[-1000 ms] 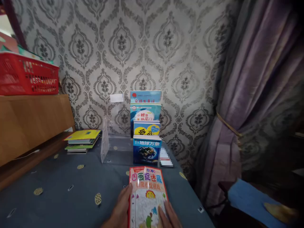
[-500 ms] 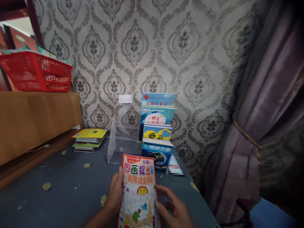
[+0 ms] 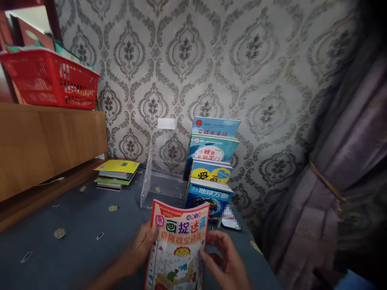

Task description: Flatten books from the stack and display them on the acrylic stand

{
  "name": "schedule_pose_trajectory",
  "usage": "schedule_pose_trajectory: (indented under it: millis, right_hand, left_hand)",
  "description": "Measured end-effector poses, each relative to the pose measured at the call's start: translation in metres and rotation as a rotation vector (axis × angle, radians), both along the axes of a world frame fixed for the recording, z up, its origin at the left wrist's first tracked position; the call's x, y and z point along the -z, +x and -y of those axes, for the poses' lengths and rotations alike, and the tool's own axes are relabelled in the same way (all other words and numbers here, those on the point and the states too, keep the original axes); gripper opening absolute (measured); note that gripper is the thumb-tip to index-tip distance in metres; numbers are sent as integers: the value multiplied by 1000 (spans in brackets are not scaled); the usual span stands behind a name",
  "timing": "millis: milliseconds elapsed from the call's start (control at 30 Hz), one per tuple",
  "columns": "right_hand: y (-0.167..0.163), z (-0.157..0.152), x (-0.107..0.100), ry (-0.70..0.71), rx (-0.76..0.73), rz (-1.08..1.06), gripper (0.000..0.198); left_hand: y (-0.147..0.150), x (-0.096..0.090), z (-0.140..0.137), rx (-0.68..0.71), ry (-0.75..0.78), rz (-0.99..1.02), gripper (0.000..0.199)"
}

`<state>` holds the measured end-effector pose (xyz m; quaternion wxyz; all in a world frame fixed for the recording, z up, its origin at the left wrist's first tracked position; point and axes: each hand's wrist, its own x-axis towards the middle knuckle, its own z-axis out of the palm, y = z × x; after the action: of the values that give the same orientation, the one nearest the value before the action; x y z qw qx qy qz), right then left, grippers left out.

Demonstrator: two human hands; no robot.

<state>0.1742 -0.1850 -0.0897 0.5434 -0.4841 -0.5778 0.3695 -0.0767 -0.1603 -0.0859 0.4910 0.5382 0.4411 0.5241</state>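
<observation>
Upright and slightly curved, a picture book (image 3: pixel 178 245) with a red border and a cartoon cover is held between both hands in front of me. My left hand (image 3: pixel 143 243) grips its left edge, the thumb against the cover. My right hand (image 3: pixel 225 257) holds the opposite edge, thumb on the front and fingers behind. Beyond the book stands a clear acrylic rack (image 3: pixel 147 179). In its right part several children's books (image 3: pixel 213 149) stand in stepped rows, with a blue earth book (image 3: pixel 210 197) foremost.
A stack of books (image 3: pixel 117 173) with a yellow one on top lies at the left on the dark patterned cloth (image 3: pixel 81 249). A red basket (image 3: pixel 51 78) stands on a wooden cabinet (image 3: pixel 51 145). A tied curtain (image 3: pixel 317 217) hangs at the right, and a pixelated item (image 3: pixel 231 219) sits by the rack.
The view has shifted, with the rack and its books now appearing farther right. The book in my hands has turned a little and bends more, both hands still on it.
</observation>
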Motion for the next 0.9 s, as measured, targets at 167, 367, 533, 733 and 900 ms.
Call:
schedule_pose_trajectory:
  millis: [167,367,533,733,900]
  right_hand:
    - [2,-1,-12,13,19,-38,52]
    - [-4,-2,-29,-8,-201,119,38]
    - [-20,-11,-49,63,-250,170,39]
    - [-45,-39,-105,269,-262,323,31]
    - [-58,-88,-159,556,-233,369,30]
  left_hand:
    - [-31,-32,11,152,10,-300,33]
    - [-44,-54,14,252,-55,-314,38]
    - [-47,-51,-7,215,-76,-77,57]
    - [-55,-87,-40,187,142,-92,41]
    - [-64,-144,-77,77,416,-147,27]
